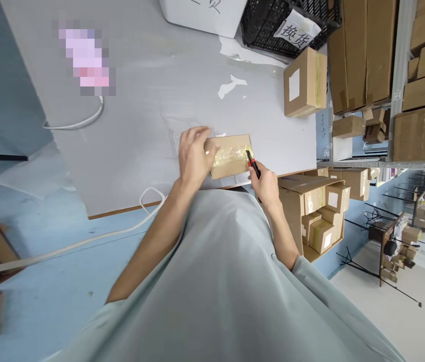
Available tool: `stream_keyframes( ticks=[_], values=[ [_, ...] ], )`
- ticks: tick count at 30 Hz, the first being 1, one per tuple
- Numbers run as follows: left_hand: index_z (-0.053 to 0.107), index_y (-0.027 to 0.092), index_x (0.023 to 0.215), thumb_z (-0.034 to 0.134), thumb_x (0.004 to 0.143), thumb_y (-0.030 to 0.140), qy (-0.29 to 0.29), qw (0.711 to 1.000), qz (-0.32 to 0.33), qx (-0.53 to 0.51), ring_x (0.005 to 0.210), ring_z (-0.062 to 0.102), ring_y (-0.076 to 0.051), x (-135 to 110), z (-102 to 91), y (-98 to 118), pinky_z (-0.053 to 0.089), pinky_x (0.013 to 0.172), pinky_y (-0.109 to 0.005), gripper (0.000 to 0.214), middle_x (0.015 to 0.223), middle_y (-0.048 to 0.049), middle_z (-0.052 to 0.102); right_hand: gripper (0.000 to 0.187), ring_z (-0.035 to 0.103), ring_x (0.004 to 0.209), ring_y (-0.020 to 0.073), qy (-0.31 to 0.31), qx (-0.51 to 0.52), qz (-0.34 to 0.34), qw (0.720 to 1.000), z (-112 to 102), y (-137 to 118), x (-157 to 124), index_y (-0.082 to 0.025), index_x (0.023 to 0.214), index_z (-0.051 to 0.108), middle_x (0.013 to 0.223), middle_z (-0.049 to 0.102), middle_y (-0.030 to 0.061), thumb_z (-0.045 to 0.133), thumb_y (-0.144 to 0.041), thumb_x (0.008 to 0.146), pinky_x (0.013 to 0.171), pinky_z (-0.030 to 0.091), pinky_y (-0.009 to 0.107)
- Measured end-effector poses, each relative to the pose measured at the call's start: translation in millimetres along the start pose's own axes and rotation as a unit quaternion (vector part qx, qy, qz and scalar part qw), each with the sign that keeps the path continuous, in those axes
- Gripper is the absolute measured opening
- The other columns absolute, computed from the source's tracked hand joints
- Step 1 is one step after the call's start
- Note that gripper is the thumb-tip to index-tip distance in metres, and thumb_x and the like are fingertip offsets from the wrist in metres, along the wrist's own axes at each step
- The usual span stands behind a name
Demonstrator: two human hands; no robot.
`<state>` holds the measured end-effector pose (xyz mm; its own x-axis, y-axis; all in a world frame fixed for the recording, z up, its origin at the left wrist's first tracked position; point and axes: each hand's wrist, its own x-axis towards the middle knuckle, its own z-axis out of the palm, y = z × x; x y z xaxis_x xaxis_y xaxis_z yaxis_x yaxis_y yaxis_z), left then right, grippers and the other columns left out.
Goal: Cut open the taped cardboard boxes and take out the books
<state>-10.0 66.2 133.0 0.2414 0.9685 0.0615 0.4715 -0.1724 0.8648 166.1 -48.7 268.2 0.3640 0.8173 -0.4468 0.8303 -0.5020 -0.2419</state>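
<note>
A small cardboard box (231, 168) with shiny yellowish tape across its top lies near the front edge of the grey table. My left hand (196, 155) grips the box at its left end, thumb on the top and fingers behind, slightly blurred. In my right hand (267, 187) is a box cutter (253, 164), black and red, held with its tip over the right end of the taped top. Whether the blade touches the tape, I cannot tell.
A taped box (300, 88) stands at the table's right, beside a black crate (265, 30) and a white bin (204, 15). A large carton (291, 201) of smaller boxes sits right of me. A white cable (84, 122) lies at left.
</note>
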Motion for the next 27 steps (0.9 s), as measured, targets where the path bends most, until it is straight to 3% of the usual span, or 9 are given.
stream_keyframes(
  ticks=[4, 8, 15, 22, 27],
  values=[
    [0.079, 0.028, 0.143, 0.058, 0.115, 0.038, -0.093, 0.989, 0.114, 0.015, 0.172, 0.047, -0.038, -8.0, 37.9, 35.1, 0.034, 0.145, -0.067, 0.037, 0.168, -0.0112, 0.068, 0.040, 0.081, 0.127, 0.0315, 0.065, 0.009, -0.026, 0.997, 7.7, 35.8, 24.2, -0.018, 0.151, 0.073, 0.137, 0.085, 0.0175, 0.047, -0.028, 0.121, 0.109, 0.059, 0.037],
    [0.076, 0.024, 0.149, 0.048, 0.117, 0.034, -0.127, 0.984, 0.118, 0.046, 0.180, 0.035, -0.039, -11.8, 63.5, 44.9, 0.022, 0.148, -0.072, 0.043, 0.180, -0.0142, 0.058, 0.039, 0.080, 0.129, 0.0306, 0.074, 0.028, -0.060, 0.995, 18.2, 47.3, 44.5, -0.017, 0.152, 0.072, 0.140, 0.083, 0.0174, 0.050, -0.026, 0.122, 0.111, 0.059, 0.036],
    [0.073, 0.026, 0.153, 0.047, 0.120, 0.037, -0.129, 0.984, 0.106, 0.067, 0.181, 0.032, -0.038, -16.4, 66.0, 39.4, 0.019, 0.149, -0.074, 0.044, 0.183, -0.0139, 0.055, 0.040, 0.081, 0.124, 0.0304, 0.028, 0.001, -0.044, 0.999, 18.7, 38.4, 49.8, -0.018, 0.155, 0.069, 0.136, 0.084, 0.0165, 0.047, -0.027, 0.123, 0.108, 0.059, 0.036],
    [0.074, 0.027, 0.153, 0.049, 0.119, 0.036, -0.130, 0.987, 0.073, 0.063, 0.184, 0.023, -0.036, -17.7, 65.7, 49.5, 0.013, 0.150, -0.073, 0.043, 0.183, -0.0123, 0.055, 0.045, 0.083, 0.122, 0.0336, -0.035, -0.085, 0.041, 0.995, 0.1, -1.0, 43.5, -0.013, 0.161, 0.060, 0.135, 0.084, 0.0222, 0.037, -0.026, 0.125, 0.104, 0.061, 0.040],
    [0.074, 0.032, 0.155, 0.057, 0.116, 0.039, -0.121, 0.990, 0.054, 0.046, 0.184, 0.023, -0.039, -18.2, 68.3, 51.3, 0.007, 0.149, -0.076, 0.043, 0.181, -0.0110, 0.057, 0.044, 0.083, 0.125, 0.0329, -0.050, -0.121, 0.066, 0.989, -8.8, -17.5, 41.3, -0.014, 0.160, 0.059, 0.134, 0.083, 0.0257, 0.035, -0.027, 0.126, 0.106, 0.061, 0.041]
  ],
)
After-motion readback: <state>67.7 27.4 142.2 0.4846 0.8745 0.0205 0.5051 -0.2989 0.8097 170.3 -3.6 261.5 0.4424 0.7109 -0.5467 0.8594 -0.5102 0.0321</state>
